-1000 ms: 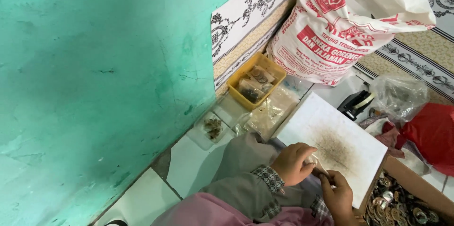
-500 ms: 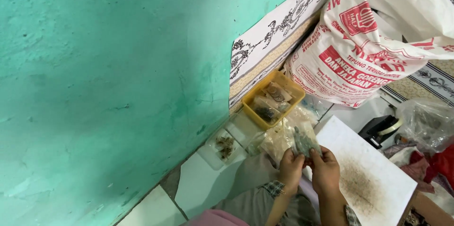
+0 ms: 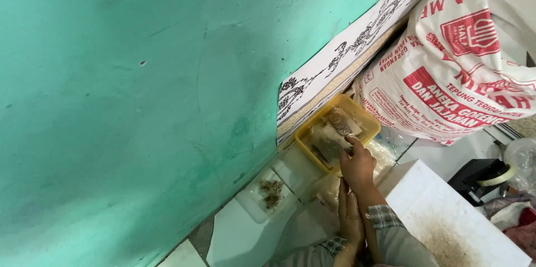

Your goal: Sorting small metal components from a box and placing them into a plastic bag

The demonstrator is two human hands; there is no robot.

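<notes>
My right hand reaches into a yellow plastic tray against the green wall, fingers curled down on a small clear packet among other packets of brownish bits. My left hand rests just behind the right wrist with its fingers straight and together, holding nothing I can see. Both sleeves have plaid cuffs.
A big white printed sack stands right of the tray. A clear dish with brown crumbs lies on the tiled floor. A white board dusted with brown powder lies at lower right, near a black object and tape roll.
Both hands held a clear packet over the floor half a second ago. The right hand has since moved forward into the yellow tray, and the left hand stayed back. The view swung toward the wall.
</notes>
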